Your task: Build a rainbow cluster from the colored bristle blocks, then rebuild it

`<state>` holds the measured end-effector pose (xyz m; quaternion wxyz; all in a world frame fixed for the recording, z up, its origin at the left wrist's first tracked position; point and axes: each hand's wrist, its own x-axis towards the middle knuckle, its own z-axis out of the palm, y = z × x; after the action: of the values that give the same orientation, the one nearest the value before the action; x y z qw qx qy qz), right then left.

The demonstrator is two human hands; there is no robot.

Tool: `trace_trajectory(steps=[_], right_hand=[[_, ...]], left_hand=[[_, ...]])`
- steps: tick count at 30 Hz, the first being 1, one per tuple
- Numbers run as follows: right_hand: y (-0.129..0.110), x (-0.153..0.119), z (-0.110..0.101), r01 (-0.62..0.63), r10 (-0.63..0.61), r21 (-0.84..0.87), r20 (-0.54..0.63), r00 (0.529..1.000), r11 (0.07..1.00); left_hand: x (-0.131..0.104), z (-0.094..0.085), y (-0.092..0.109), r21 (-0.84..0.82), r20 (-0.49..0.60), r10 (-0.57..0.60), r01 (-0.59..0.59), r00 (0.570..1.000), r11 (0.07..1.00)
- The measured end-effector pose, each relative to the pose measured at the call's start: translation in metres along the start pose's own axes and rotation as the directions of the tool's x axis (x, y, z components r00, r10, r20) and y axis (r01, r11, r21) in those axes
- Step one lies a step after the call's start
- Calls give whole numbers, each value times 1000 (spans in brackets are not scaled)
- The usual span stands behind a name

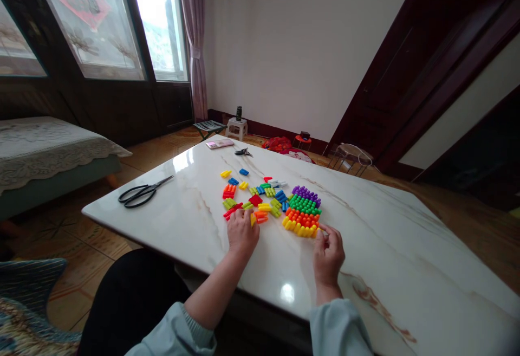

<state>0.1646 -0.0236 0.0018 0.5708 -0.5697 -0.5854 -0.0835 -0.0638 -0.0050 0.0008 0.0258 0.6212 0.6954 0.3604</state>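
Observation:
Purple, green, orange and yellow rows of small plastic pieces form a joined block (303,211) on the white marbled table (195,231). My right hand (330,250) is at the block's lower right corner, its fingers closed around the yellow end; whether it grips the block or a separate piece is hard to see. My left hand (242,232) reaches down into the near edge of the loose pieces, fingers bent together by a yellow piece (253,219). Loose red, lime, blue, orange and white pieces (255,200) lie scattered left of the block.
Black-handled scissors (140,193) lie at the table's left. Farther back are a pink phone (220,143) and small dark pliers (244,152). Beyond the table stand a white stool (236,128), a folding stool (209,127) and a wire-legged chair (350,156).

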Motion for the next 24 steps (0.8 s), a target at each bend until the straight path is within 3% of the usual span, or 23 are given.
trace_trajectory(steps=[3, 5, 7, 9, 11, 13, 16, 20, 24], right_hand=[[3, -4, 2, -22, 21, 33, 31, 999, 999], [4, -7, 4, -58, 53, 65, 77, 996, 996], [1, -10, 6, -75, 55, 111, 168, 984, 991], [-4, -11, 8, -54, 1, 165, 307, 952, 985], [-11, -11, 8, -17, -86, 218, 454, 887, 976], [-16, -11, 9, -1, -143, 254, 547, 825, 967], [-20, -11, 10, -17, -149, 270, 583, 799, 963], [-20, -11, 10, -36, -172, 308, 620, 766, 951], [-21, -10, 10, -86, -171, 343, 652, 738, 936]], left_hand=[[1, 0, 2, -286, -102, -6, -24, 995, 958], [1, 2, 4, -526, -104, -8, -47, 995, 849], [-1, 5, 8, -710, 35, 82, -33, 996, 703], [-3, 7, 10, -810, 197, 254, 11, 947, 586], [-4, 8, 11, -841, 273, 362, 39, 891, 539], [-5, 7, 11, -836, 312, 377, 63, 872, 546], [-5, 4, 11, -804, 368, 405, 68, 837, 590], [-3, 2, 14, -746, 363, 486, -64, 795, 663], [0, 2, 19, -706, 343, 585, -210, 735, 677]])
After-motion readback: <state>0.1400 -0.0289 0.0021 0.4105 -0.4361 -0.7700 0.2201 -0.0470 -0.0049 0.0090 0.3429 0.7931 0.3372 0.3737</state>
